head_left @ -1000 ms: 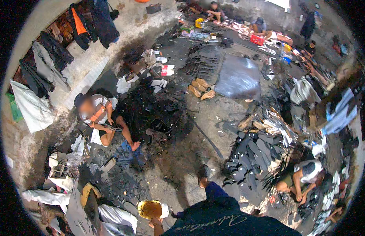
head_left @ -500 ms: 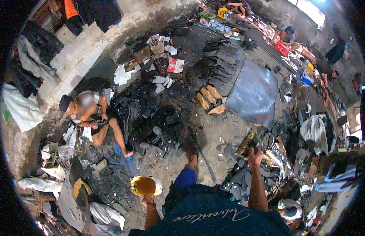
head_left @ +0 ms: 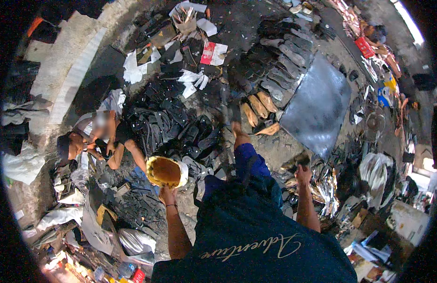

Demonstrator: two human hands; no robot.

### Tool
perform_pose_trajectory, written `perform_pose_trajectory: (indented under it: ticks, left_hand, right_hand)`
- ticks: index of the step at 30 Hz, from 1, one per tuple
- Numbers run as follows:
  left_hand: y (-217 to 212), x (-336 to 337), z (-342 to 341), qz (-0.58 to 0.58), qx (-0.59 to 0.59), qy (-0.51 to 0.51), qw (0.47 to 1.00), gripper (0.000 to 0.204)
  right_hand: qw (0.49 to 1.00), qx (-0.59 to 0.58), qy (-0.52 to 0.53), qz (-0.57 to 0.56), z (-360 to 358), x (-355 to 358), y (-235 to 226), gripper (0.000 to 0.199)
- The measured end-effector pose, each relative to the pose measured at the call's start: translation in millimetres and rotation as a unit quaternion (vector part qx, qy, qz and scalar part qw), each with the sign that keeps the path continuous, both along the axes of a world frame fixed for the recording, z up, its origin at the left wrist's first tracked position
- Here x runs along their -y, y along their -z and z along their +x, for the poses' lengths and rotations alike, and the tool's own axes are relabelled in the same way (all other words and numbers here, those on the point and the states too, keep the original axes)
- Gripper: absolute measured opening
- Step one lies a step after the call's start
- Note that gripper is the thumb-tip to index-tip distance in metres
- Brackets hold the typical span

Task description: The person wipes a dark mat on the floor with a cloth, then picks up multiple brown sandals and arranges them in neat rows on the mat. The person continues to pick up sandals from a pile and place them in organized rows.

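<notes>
White tub (head_left: pixel 183 173) in left hand (head_left: pixel 167 193), higher in view than before

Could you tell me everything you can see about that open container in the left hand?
The open container looks like whitish plastic, with a yellowish, dark-stained rim and a rounded mouth facing up toward the camera. Amber-brown material covers its inside; how deep is unclear. The left hand grips its near edge, apparently holding it above the littered floor.
</notes>
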State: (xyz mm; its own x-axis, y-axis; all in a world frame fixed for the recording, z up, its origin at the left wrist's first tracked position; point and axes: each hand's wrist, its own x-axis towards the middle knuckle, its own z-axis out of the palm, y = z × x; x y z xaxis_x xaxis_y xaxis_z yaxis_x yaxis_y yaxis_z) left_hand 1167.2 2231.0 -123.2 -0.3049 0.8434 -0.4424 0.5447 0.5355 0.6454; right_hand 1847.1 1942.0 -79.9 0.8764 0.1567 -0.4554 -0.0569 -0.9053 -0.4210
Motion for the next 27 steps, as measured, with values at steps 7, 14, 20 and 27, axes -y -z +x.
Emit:
perform_pose_trajectory:
  ticks: [7, 14, 20, 27]
  left_hand:
    - [-22, -196, 147, -0.011, 0.253, -0.281, 0.926, 0.044]
    - [92, -419, 331, -0.036, 0.290, -0.290, 0.911, 0.030]
    - [191, -610, 429, -0.069, 0.176, -0.156, 0.970, 0.030]
    - [287, -784, 493, -0.005, 0.179, -0.039, 0.983, 0.037]
  right_hand:
    - [0.964, 0.019, -0.133, 0.227, 83, -441, 17, 0.028]
    - [0.880, -0.012, -0.475, 0.026, 130, -872, 287, 0.032]
    - [0.817, 0.125, -0.562, 0.032, 163, -1043, 417, 0.039]
    - [0.776, 0.052, -0.609, 0.155, 191, -1005, 301, 0.036]
